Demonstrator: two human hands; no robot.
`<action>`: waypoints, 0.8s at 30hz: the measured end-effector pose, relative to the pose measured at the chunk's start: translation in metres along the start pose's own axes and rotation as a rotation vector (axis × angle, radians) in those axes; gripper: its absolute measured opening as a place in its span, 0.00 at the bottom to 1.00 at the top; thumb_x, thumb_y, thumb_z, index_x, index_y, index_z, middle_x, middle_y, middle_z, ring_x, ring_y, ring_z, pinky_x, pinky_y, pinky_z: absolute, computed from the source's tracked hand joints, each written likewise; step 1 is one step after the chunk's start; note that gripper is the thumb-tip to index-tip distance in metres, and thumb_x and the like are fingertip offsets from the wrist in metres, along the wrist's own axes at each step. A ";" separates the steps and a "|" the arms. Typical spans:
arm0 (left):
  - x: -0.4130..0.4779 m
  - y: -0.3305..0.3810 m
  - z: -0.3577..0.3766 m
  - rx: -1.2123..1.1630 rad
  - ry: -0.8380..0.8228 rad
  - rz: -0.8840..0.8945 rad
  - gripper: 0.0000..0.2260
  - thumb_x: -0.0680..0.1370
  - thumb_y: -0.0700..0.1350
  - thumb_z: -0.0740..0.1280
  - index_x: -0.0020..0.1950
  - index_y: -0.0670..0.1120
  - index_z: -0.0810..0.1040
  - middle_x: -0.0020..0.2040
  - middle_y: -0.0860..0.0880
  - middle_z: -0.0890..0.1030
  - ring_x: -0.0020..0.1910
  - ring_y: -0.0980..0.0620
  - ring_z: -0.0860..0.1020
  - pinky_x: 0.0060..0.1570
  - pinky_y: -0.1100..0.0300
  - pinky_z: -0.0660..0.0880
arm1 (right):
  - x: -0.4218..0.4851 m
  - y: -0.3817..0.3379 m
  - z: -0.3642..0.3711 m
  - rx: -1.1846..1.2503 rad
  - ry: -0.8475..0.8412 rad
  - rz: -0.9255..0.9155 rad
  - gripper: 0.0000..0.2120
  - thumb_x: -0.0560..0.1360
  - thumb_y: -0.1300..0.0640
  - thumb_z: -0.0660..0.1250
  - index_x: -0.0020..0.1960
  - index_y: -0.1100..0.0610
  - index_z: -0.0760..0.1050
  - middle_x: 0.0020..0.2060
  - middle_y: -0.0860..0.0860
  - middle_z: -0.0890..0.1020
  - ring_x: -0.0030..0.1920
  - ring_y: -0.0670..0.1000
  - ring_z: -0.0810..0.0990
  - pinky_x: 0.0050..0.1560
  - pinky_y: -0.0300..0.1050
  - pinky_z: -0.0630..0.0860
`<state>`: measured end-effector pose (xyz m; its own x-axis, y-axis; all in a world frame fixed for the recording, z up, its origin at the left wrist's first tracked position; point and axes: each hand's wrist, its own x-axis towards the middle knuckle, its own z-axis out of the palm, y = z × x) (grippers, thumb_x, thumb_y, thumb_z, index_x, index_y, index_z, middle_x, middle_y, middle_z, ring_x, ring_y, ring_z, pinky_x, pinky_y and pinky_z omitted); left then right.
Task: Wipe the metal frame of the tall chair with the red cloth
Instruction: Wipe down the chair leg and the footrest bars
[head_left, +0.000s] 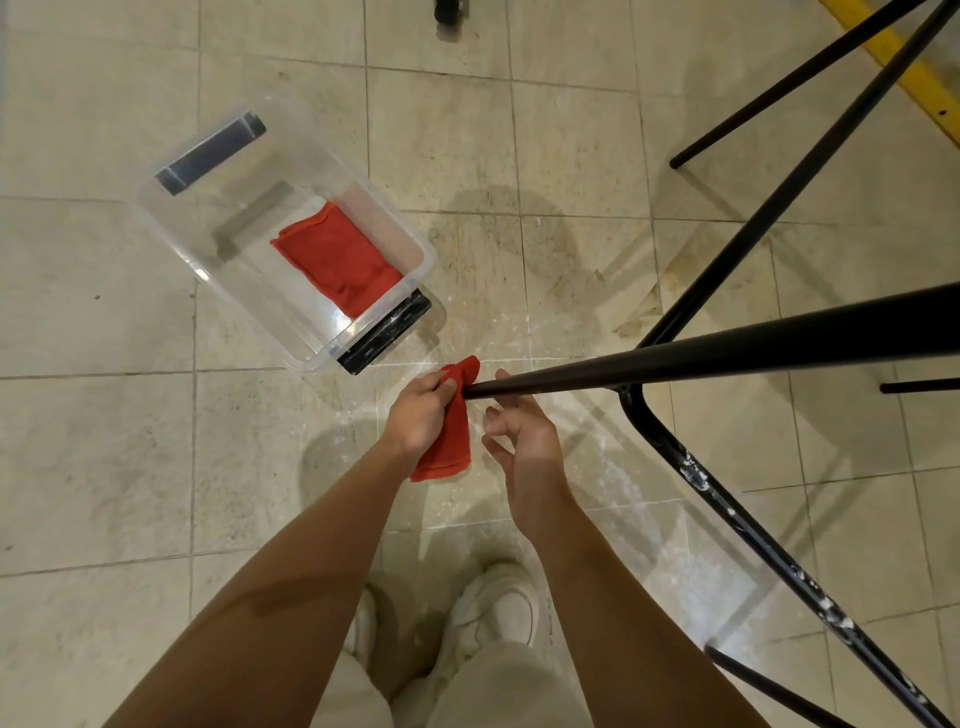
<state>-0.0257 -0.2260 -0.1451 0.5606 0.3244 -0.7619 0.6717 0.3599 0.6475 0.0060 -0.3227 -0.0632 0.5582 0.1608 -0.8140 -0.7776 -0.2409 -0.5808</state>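
Note:
The tall chair's black metal frame (727, 353) fills the right side, one leg slanting down to its tip near my hands. My left hand (423, 413) grips a red cloth (452, 431) and holds its top fold against the tip of that leg; the rest of the cloth hangs down. Just below the same leg my right hand (524, 436) hovers with loosely curled fingers and holds nothing. A crossbar (727, 509) flecked with white paint runs down to the lower right.
A clear plastic bin (218, 291) with black handles stands on the tiled floor at the left, a second red cloth (337, 260) folded inside. A yellow strip (904, 67) marks the floor at top right. My white shoes (493, 613) are at the bottom.

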 end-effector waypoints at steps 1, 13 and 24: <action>0.000 0.000 0.001 0.011 0.009 -0.005 0.13 0.82 0.47 0.58 0.63 0.47 0.75 0.47 0.50 0.77 0.40 0.54 0.73 0.41 0.62 0.69 | 0.000 0.001 0.000 0.010 0.002 0.001 0.24 0.71 0.72 0.56 0.56 0.48 0.72 0.52 0.42 0.76 0.58 0.47 0.72 0.63 0.45 0.68; -0.069 0.021 0.013 -0.085 -0.038 0.170 0.18 0.81 0.42 0.59 0.70 0.53 0.67 0.67 0.50 0.69 0.65 0.52 0.71 0.64 0.57 0.69 | -0.035 -0.014 0.001 -0.057 0.094 -0.059 0.28 0.69 0.69 0.58 0.68 0.55 0.69 0.56 0.49 0.77 0.52 0.47 0.75 0.53 0.45 0.74; -0.134 0.068 0.034 0.089 0.135 0.594 0.18 0.75 0.41 0.69 0.64 0.50 0.72 0.56 0.54 0.73 0.57 0.56 0.73 0.58 0.67 0.69 | -0.093 -0.032 -0.016 0.001 0.076 -0.205 0.25 0.59 0.60 0.58 0.54 0.53 0.77 0.48 0.52 0.82 0.50 0.48 0.79 0.47 0.40 0.73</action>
<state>-0.0389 -0.2751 0.0007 0.7892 0.5570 -0.2585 0.3041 0.0112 0.9526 -0.0165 -0.3451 0.0313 0.7245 0.1340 -0.6761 -0.6461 -0.2096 -0.7339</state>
